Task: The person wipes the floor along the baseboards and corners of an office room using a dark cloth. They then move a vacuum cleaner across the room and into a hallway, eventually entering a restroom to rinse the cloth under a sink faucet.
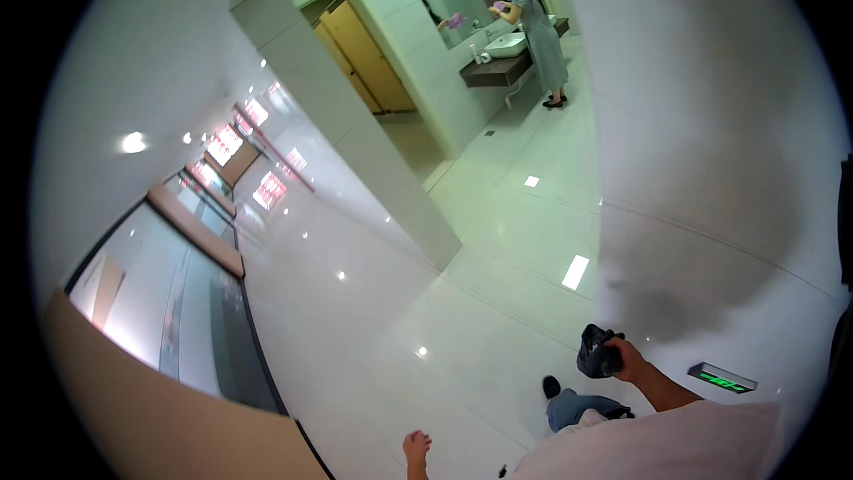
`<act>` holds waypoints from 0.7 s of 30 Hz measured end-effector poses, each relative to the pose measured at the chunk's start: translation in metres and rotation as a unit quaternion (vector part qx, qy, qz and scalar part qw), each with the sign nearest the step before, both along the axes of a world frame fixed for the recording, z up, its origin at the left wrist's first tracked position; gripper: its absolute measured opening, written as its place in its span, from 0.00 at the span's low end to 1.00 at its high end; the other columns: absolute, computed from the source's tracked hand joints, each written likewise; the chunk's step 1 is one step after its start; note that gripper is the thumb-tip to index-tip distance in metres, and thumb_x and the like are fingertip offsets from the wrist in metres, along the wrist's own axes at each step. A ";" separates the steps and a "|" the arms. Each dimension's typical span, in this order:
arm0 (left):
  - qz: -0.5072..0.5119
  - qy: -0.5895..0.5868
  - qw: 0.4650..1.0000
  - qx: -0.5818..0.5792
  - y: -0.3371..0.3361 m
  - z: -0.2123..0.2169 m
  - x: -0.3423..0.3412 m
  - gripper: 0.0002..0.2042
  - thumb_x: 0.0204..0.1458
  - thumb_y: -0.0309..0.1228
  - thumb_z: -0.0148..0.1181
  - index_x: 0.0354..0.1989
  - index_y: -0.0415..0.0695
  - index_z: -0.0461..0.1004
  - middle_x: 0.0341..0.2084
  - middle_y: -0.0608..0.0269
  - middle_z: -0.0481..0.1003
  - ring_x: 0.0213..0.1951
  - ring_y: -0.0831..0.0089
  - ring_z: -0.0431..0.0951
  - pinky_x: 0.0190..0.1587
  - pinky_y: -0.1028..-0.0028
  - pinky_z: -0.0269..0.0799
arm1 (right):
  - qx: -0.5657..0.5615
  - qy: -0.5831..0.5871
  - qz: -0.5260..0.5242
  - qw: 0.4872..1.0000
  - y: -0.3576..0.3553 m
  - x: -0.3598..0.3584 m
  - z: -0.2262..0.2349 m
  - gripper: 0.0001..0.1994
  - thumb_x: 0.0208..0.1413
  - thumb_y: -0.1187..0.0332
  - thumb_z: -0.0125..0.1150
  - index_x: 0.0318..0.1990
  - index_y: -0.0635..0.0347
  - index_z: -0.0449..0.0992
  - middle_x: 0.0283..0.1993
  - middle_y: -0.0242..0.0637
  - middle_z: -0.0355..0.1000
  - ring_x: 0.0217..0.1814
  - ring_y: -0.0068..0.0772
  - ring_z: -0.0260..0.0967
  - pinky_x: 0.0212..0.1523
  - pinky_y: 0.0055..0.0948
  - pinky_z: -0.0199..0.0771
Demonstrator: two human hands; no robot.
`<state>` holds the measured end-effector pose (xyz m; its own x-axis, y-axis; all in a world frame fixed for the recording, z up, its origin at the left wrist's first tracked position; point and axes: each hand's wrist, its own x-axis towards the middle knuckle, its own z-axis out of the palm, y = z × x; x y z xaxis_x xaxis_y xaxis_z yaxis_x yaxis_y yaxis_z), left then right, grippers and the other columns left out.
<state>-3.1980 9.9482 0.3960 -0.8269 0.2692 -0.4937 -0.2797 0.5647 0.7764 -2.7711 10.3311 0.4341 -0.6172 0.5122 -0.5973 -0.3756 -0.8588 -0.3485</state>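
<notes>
At the lower right, my right hand (628, 360) is closed round a crumpled black bundle (597, 352). It looks like soft cloth or a bag, though its exact kind cannot be made out. My left hand (417, 444) hangs low at the bottom middle, well apart from the bundle. Its fingers are loosely bent and a little apart, with nothing seen in them. Below the right forearm are my light top and blue trousers (577, 409), with one dark shoe (552, 388) showing on the floor.
Ahead, a person in a grey-green dress (545, 44) stands at a washbasin (506, 45) below a mirror (453, 9), holding something purple. A wall corner (391, 187) divides this washroom from a corridor with glass panels (178, 302). A green lit sign (721, 379) is at the right wall (702, 169).
</notes>
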 end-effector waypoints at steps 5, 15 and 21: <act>-0.055 0.056 0.995 0.066 0.175 0.043 -0.144 0.13 0.58 0.36 0.52 0.45 0.40 0.71 0.29 0.59 0.77 0.29 0.74 0.77 0.29 0.75 0.73 | -0.033 0.041 0.014 0.999 0.104 -0.153 -0.034 0.11 0.48 0.66 0.56 0.38 0.61 0.74 0.36 0.38 0.76 0.35 0.35 0.75 0.43 0.36 0.77; -0.232 -0.145 0.937 -0.219 0.283 -0.052 -0.323 0.08 0.52 0.31 0.50 0.34 0.41 0.74 0.22 0.60 0.75 0.19 0.73 0.73 0.18 0.74 0.68 | -0.020 0.055 -0.214 0.975 0.288 -0.324 0.052 0.10 0.49 0.67 0.57 0.38 0.60 0.74 0.35 0.37 0.76 0.35 0.33 0.76 0.44 0.36 0.78; -0.766 0.254 0.535 -0.249 0.429 -0.011 -0.494 0.09 0.50 0.34 0.53 0.29 0.44 0.76 0.18 0.61 0.74 0.16 0.72 0.72 0.17 0.71 0.66 | -0.004 0.117 -0.383 0.916 0.403 -0.318 0.104 0.18 0.53 0.60 0.54 0.49 0.58 0.71 0.50 0.44 0.71 0.52 0.45 0.70 0.53 0.50 0.72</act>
